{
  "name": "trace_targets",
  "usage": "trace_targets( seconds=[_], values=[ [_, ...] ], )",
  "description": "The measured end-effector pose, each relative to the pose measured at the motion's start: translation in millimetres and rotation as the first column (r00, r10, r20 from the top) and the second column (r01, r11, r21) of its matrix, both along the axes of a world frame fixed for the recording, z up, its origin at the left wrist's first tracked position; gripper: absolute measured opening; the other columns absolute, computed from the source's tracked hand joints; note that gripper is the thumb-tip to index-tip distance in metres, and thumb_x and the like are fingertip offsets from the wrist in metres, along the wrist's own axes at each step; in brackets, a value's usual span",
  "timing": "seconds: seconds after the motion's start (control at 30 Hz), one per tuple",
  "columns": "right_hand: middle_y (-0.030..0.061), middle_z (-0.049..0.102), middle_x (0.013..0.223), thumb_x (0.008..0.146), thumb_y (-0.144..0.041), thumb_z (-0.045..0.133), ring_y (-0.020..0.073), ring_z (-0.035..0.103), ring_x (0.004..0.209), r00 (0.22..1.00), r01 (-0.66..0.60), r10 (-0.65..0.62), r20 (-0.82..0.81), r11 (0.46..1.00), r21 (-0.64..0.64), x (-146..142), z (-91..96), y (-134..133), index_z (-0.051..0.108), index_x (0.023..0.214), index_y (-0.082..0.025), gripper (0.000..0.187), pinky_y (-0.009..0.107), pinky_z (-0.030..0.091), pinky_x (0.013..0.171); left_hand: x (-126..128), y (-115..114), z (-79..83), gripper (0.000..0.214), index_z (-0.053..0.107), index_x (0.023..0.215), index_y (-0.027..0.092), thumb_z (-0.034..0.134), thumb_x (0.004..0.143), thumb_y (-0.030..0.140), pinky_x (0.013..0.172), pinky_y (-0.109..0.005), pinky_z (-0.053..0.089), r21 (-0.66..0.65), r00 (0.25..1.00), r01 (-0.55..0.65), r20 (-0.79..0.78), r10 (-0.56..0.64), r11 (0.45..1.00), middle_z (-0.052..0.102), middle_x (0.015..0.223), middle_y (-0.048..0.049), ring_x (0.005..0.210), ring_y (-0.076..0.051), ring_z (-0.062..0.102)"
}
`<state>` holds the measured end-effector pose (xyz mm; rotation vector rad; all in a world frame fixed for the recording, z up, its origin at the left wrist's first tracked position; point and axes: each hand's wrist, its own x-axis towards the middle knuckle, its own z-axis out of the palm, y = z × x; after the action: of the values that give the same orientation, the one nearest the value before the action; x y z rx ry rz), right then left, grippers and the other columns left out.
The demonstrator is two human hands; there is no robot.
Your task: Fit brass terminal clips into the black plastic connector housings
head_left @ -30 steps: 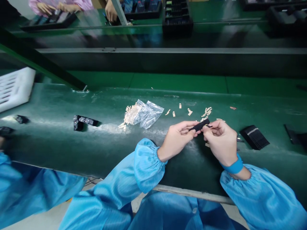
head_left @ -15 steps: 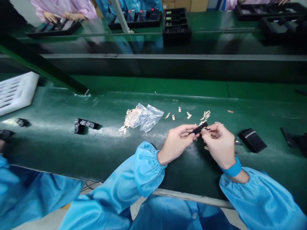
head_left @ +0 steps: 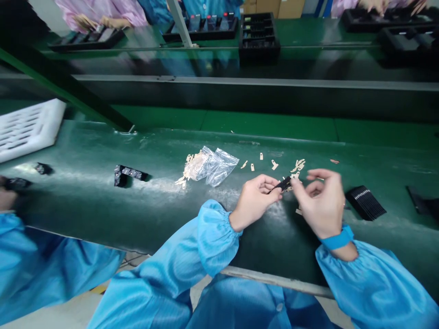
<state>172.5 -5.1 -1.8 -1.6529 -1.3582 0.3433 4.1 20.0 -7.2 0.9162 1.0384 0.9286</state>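
Note:
My left hand [head_left: 254,200] pinches a slim black plastic part [head_left: 284,184] between thumb and fingers, tilted just above the green work surface. Beside its right end is my right hand [head_left: 322,205], slightly blurred, with index finger lifted away from the thumb. The thumb tip is close to the part; whether it touches I cannot tell. Small pale flat pieces [head_left: 299,165] lie loose behind both hands. A clear plastic bag [head_left: 219,168] with more pale pieces spilling from it rests further left. Right of my right hand sits a neat row of black parts [head_left: 366,202].
Black parts [head_left: 130,173] and a white slotted tray [head_left: 32,130] lie to the left, near another person's hand [head_left: 7,199]. A green post [head_left: 82,100] slants down at left. Across the raised ledge, co-workers handle black trays [head_left: 259,41].
My right hand has drawn back a little from the black part, its fingers spreading. The left hand keeps hold of the part. The whole view has shifted slightly.

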Motion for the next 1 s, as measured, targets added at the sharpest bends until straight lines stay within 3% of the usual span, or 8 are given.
trace_targets(
  seconds=[0.07, 0.13, 0.23, 0.4, 0.57, 0.8, 1.0],
  values=[
    [0.0011, 0.061, 0.089, 0.085, -0.039, 0.076, 0.0112, 0.056, 0.055, 0.988, 0.084, -0.069, -0.136, 0.991, 0.101, 7, 1.2, 4, 0.057, 0.11, -0.021, 0.036, 0.027, 0.044, 0.051, -1, 2, 0.9, 0.023, 0.066, 0.09, 0.011, 0.081, 0.076, 0.021, 0.067, -0.022, 0.057, -0.048, 1.0, -0.001, 0.03, 0.003, 0.999, 0.071, 0.074, -0.0028, 0.065, -0.011, 0.07],
    [0.0027, 0.062, 0.091, 0.089, -0.039, 0.072, 0.0121, 0.057, 0.058, 0.971, 0.092, -0.054, -0.233, 0.983, 0.157, 11, 1.4, 5, 0.057, 0.105, -0.021, 0.028, 0.028, 0.046, 0.053, -3, 3, 2.8, 0.027, 0.068, 0.1, 0.01, 0.08, 0.078, 0.021, 0.069, -0.023, 0.058, -0.073, 0.997, 0.01, 0.079, -0.004, 0.997, 0.071, 0.079, -0.0034, 0.067, -0.011, 0.071],
    [0.0024, 0.065, 0.084, 0.092, -0.038, 0.069, 0.0133, 0.058, 0.059, 0.97, 0.006, 0.02, -0.243, 0.995, 0.104, 11, -0.2, 3, 0.061, 0.097, -0.021, 0.019, 0.029, 0.047, 0.056, -4, 2, 5.7, 0.037, 0.068, 0.115, 0.013, 0.079, 0.081, 0.024, 0.075, -0.025, 0.06, -0.079, 0.991, 0.023, 0.135, -0.012, 0.997, 0.07, 0.093, -0.0042, 0.076, -0.012, 0.073],
    [0.0024, 0.068, 0.079, 0.092, -0.036, 0.069, 0.0161, 0.062, 0.065, 0.966, -0.167, 0.163, -0.2, 0.986, -0.003, 5, -2.6, -1, 0.068, 0.091, -0.021, 0.016, 0.029, 0.049, 0.06, -4, 1, 6.9, 0.028, 0.066, 0.101, 0.013, 0.078, 0.083, 0.031, 0.077, -0.027, 0.06, -0.023, 0.994, 0.026, 0.106, -0.023, 0.999, 0.072, 0.089, -0.005, 0.08, -0.015, 0.074],
    [0.003, 0.067, 0.09, 0.091, -0.03, 0.069, 0.0142, 0.057, 0.063, 0.952, -0.301, 0.298, -0.074, 0.953, -0.037, -2, 2.9, -2, 0.073, 0.108, -0.022, 0.019, 0.029, 0.047, 0.059, -1, -2, 3.5, 0.021, 0.067, 0.092, 0.013, 0.078, 0.08, 0.025, 0.075, -0.023, 0.057, 0.082, 0.999, 0.043, 0.009, -0.043, 0.996, 0.072, 0.082, -0.0035, 0.075, -0.011, 0.069],
    [0.001, 0.064, 0.077, 0.091, -0.024, 0.069, 0.0152, 0.053, 0.06, 0.953, -0.287, 0.279, 0.119, 0.956, 0.056, -7, 5.6, -8, 0.073, 0.095, -0.022, 0.005, 0.031, 0.044, 0.058, 2, -6, -0.7, 0.016, 0.066, 0.089, 0.014, 0.076, 0.079, 0.021, 0.07, -0.02, 0.056, 0.124, 0.992, 0.032, -0.122, -0.017, 0.992, 0.071, 0.08, -0.0022, 0.073, -0.011, 0.068],
    [0.0008, 0.064, 0.077, 0.088, -0.017, 0.069, 0.0149, 0.052, 0.06, 0.943, -0.3, 0.282, 0.178, 0.95, 0.082, -9, 5.0, -9, 0.067, 0.088, -0.022, 0.005, 0.031, 0.045, 0.059, 2, -6, -1.3, 0.015, 0.066, 0.088, 0.015, 0.075, 0.078, 0.021, 0.07, -0.021, 0.056, 0.156, 0.99, 0.023, -0.143, 0.0, 0.988, 0.071, 0.08, -0.0015, 0.073, -0.011, 0.068]
  ],
)
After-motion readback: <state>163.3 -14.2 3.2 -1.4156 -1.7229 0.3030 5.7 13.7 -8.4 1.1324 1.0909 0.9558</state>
